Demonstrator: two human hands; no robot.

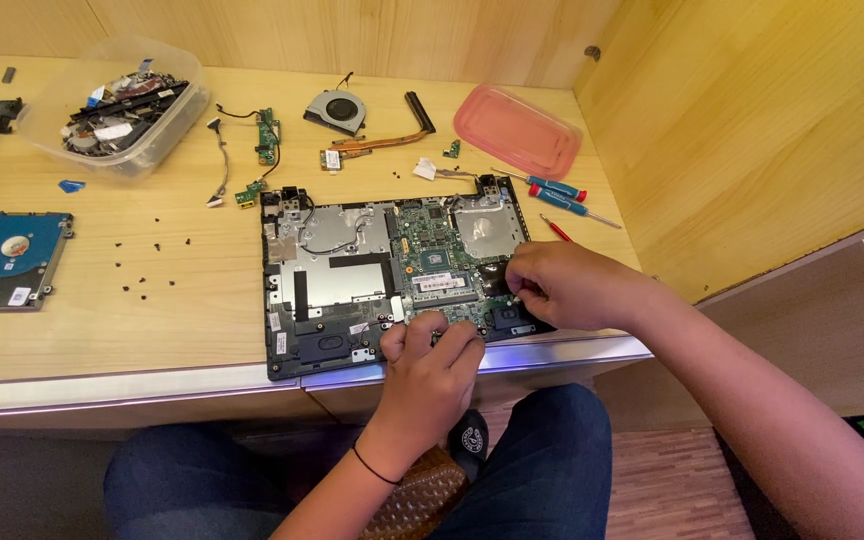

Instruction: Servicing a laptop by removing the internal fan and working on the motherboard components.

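Observation:
An opened laptop base (pixel 332 280) lies on the wooden desk, its green motherboard (pixel 432 255) exposed. My left hand (pixel 432 365) rests on the near edge of the board, fingers curled against it. My right hand (pixel 562 285) presses on the board's right side, fingertips pinched at a small part I cannot make out. Both hands touch the laptop.
A hard drive (pixel 7 260) lies at the left, with loose black screws (pixel 152 265) beside it. A clear tub of parts (pixel 117 105), a fan with heat pipe (pixel 352 115), small circuit boards (pixel 267 140), a pink lid (pixel 517 130) and blue-handled screwdrivers (pixel 562 195) sit behind.

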